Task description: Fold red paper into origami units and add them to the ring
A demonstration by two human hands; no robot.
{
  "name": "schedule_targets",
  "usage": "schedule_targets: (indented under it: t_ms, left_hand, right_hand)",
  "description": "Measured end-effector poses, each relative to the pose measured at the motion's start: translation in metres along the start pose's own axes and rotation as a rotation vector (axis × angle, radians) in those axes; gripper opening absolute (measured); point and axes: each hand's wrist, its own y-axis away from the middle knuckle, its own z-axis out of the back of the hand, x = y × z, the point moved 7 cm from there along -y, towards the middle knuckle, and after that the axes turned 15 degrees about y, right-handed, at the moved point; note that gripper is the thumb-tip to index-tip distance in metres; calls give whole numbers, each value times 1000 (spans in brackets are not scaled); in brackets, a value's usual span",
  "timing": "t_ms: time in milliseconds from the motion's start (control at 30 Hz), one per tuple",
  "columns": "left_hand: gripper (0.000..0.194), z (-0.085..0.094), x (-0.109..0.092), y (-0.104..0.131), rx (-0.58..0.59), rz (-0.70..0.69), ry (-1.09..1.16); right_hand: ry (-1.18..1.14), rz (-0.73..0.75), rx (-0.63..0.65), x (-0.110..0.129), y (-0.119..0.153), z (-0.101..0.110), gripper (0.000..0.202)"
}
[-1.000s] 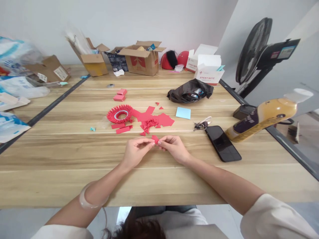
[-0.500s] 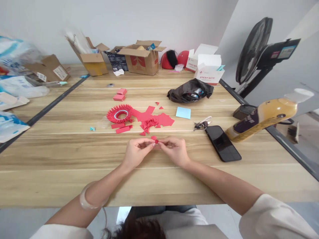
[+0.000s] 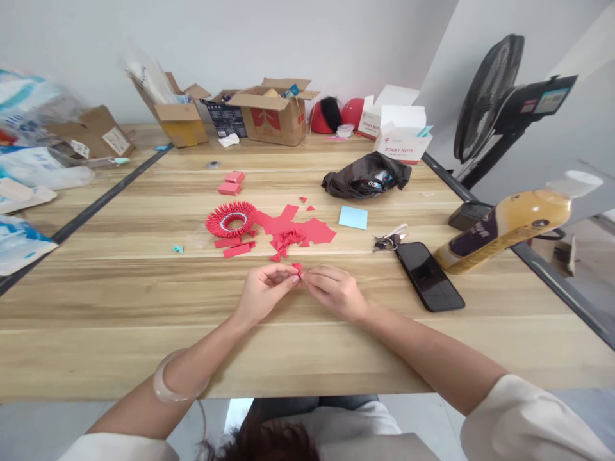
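Between my fingertips is a small folded red paper piece (image 3: 297,269). My left hand (image 3: 264,291) pinches it from the left. My right hand (image 3: 336,291) is closed, its fingertips pressed against the piece's right side. Just beyond my hands lie a pile of red paper pieces (image 3: 289,239) and flat red sheets (image 3: 319,231). A ring of folded red paper (image 3: 231,219) with a pale blue inner edge sits to the left, with red strips (image 3: 239,250) in front of it.
A black phone (image 3: 430,276), keys (image 3: 387,242) and a yellow bottle (image 3: 509,224) are at right. Blue sticky notes (image 3: 353,218) and a black bag (image 3: 365,176) lie farther back. Cardboard boxes (image 3: 273,121) line the wall; a fan (image 3: 490,96) stands right.
The fingers of my right hand have curled over and shifted slightly at the red piece, which is turned a little. My left hand has barely moved.
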Motion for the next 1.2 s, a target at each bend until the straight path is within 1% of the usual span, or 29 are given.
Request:
schedule_targets:
  t_ms: [133, 267, 333, 433, 467, 533, 633, 700, 900, 1067, 1200]
  left_hand:
    - [18, 0, -1, 0, -6, -7, -16]
    - [18, 2, -2, -1, -18, -8, -12]
    - [17, 3, -3, -1, -35, -8, -7]
    - [16, 5, -3, -1, -52, -4, 12]
    - [16, 5, -3, -1, -53, -3, 15]
    - [15, 5, -4, -1, -50, -11, 1]
    - [14, 4, -6, -1, -33, -30, -40]
    - [13, 2, -6, -1, -22, -40, -52]
    - [12, 1, -3, -1, -14, -6, -16]
    - [12, 1, -2, -1, -24, 27, -7]
    - [12, 3, -2, -2, -27, 40, 5]
  right_hand:
    - [33, 29, 18, 3, -2, 2, 22]
    - [-91, -43, 56, 1, -3, 0, 21]
    - [-220, -170, 65, -5, -4, -2, 20]
    - [-471, -464, 100, -21, -1, -11, 23]
    - [-545, -535, 122, -24, 0, -15, 24]
    - [-667, -613, 175, -26, 1, -22, 26]
    - [-764, -651, 249, -24, 1, -27, 26]
    - [-793, -675, 275, -23, 2, -29, 27]
    - [-830, -707, 277, -24, 3, -31, 25]
    - [-820, -680, 310, -23, 3, -30, 22]
    - [-875, -674, 337, -23, 4, -33, 25]
